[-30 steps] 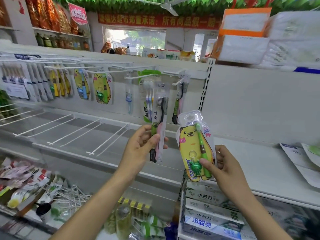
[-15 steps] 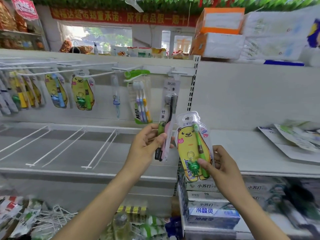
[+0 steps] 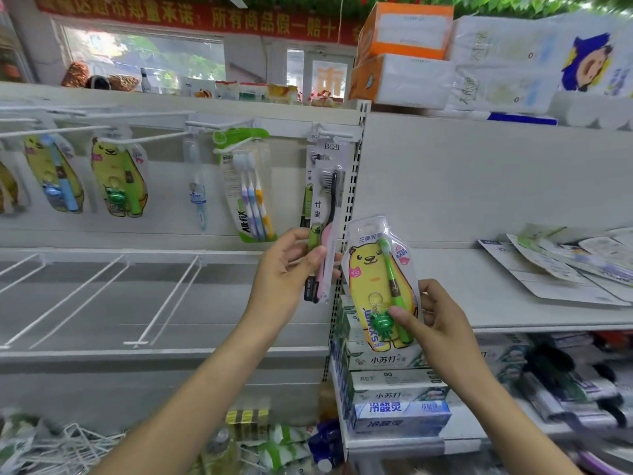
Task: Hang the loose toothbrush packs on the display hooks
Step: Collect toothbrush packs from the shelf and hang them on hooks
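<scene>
Head view: at frame centre, a BQB toothbrush pack (image 3: 325, 221), hung from a hook (image 3: 334, 133), is pinched by the left hand (image 3: 287, 272); a yellow bear pack (image 3: 380, 282) is gripped by the right hand (image 3: 435, 320).

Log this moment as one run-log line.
left hand: grips BQB toothbrush pack, its top at the hook | right hand: holds yellow bear toothbrush pack, unhung | stage: hanging

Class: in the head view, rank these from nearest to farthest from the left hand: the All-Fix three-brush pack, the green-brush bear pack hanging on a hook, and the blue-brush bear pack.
From the left hand:
1. All-Fix three-brush pack, up-left.
2. Green-brush bear pack, further left.
3. Blue-brush bear pack, far left.
</scene>
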